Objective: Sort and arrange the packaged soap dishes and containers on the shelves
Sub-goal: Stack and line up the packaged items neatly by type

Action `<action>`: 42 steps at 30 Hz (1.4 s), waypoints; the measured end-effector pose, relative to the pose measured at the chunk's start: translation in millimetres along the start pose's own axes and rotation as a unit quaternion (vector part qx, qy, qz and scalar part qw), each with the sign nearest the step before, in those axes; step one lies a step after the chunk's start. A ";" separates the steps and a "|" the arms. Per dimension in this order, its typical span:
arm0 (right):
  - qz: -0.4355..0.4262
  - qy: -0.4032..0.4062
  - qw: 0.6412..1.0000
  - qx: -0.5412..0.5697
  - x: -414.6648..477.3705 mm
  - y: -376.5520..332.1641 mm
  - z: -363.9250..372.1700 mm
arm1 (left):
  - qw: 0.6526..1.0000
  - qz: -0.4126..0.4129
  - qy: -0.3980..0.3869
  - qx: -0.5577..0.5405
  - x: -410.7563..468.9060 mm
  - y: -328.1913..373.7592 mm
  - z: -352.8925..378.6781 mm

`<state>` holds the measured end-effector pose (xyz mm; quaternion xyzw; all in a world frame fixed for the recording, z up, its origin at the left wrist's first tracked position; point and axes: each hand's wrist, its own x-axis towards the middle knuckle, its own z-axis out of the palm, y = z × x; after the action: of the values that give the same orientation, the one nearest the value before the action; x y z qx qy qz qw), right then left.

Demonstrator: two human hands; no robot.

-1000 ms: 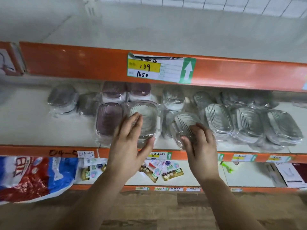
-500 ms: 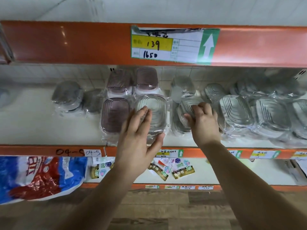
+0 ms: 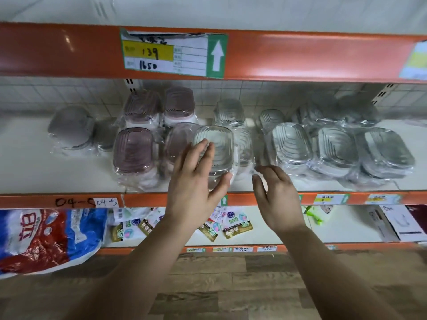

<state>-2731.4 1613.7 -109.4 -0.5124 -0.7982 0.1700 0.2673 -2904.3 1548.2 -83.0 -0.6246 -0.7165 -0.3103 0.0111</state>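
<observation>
**Left hand resting on a clear container at the shelf front**

We find the clear wrapped container (image 3: 217, 146) at the front middle of the middle shelf (image 3: 34, 162). It overlaps a mauve-tinted pack (image 3: 176, 142) just to its left. Our left hand (image 3: 196, 181) lies on it, the fingers almost straight across the lid and the thumb spread against its near right corner. We cannot tell whether the container is raised off the shelf.

Our right hand (image 3: 277, 197) hangs just beside it at the shelf's front edge, fingers loosely curled and holding nothing. Its fingertips (image 3: 261, 170) are close to the loose film of a clear dish (image 3: 245, 148) behind them, and we cannot tell if they touch.

Left of the clear container a mauve-lidded container (image 3: 132, 150) stands at the front, with two more mauve-lidded packs (image 3: 142, 107) behind it. Further left are grey wrapped packs (image 3: 69, 128). To the right, three ribbed clear soap dishes (image 3: 337, 148) sit in a row along the front, crowded together. More wrapped clear ones at the back are blurred.

Above, the orange beam (image 3: 300, 56) carries a price label (image 3: 173, 53) reading 139 and 1650. The shelf's own orange edge bears a handwritten 04-5 (image 3: 74, 202). On the lower shelf (image 3: 346, 227) lie small sachets (image 3: 231, 225) and, at the left, a red, white and blue bag (image 3: 46, 236). A wooden floor (image 3: 208, 285) shows beneath.
</observation>
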 end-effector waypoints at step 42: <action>-0.076 -0.019 0.995 0.059 -83.3 -154.2 -117.1 | 0.990 -0.049 0.029 0.126 -94.3 39.3 -183.9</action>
<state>-2745.5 1473.4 47.3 -0.4301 -0.8281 0.2059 0.2945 -2916.5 1381.2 44.3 -0.5729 -0.7792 -0.2356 0.0954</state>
